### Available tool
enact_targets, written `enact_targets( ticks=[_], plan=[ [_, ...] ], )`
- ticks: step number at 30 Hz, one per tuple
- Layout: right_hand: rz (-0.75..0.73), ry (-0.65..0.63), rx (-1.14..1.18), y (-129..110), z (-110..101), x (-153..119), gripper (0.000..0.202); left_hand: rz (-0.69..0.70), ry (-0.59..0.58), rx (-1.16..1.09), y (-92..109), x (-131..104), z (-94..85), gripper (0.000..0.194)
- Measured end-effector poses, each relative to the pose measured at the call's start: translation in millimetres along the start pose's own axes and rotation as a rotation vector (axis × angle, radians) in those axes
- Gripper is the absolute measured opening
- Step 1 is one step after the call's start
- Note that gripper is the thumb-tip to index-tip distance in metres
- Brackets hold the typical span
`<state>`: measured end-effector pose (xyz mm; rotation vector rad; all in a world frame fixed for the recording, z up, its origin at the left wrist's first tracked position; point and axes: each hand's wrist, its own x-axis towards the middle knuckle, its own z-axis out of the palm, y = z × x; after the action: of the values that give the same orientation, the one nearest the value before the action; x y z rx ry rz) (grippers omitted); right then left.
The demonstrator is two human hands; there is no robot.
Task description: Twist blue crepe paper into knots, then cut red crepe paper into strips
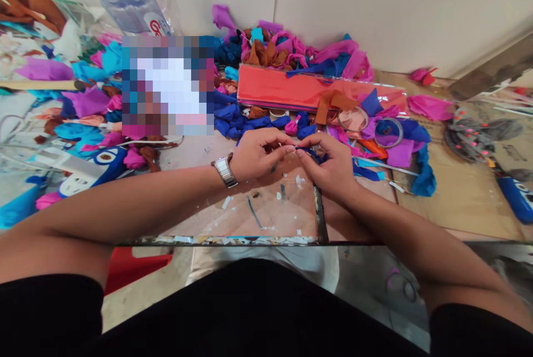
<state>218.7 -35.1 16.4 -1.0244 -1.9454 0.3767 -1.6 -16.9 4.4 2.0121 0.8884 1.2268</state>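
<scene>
Here, both hands meet above the surface (262, 212), thumbs and forefingers pinched toward each other. The left grip (262, 154) is closed at the fingertips on one end of a dark blue strip (307, 150). The right grip (331, 162) pinches the same strip a little farther along, so it lies between the two, partly hidden by the fingers. A watch (225, 171) sits on the wrist just behind the left grip.

Right beyond the fingertips is a small pink knot (292, 124), with blue cloth (227, 118) bunched to its left. Farther past both grips lies a flat red pack (278, 88) in clear wrap, with a tangle of coloured cloth (270, 53) behind it. To the right of the right grip are a teal piece (425, 171) and a purple piece (402, 152), then cardboard (441, 201), with a grey bundle (468, 135) dotted orange farther off. A blue case (518, 199) rests at the far right.

Well left of the left grip, a blue-and-white device (94, 171) lies among mixed scraps; beyond it stands a tilted bottle (137, 10). Nearer the body than either grip, small bits (254, 212) litter the surface.
</scene>
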Motion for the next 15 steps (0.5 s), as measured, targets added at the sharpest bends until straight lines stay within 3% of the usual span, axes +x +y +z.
enact_targets(
  ticks=[8,15],
  plan=[
    [-0.02,0.012,-0.025,2.3,1.4,-1.5,0.004,0.081,-0.036,0.026,-0.5,1.8,-1.2,0.026],
    [0.057,0.013,-0.012,-1.2,3.6,-1.3,0.005,0.1,-0.03,0.026,0.3,2.0,-1.4,0.023]
  ],
)
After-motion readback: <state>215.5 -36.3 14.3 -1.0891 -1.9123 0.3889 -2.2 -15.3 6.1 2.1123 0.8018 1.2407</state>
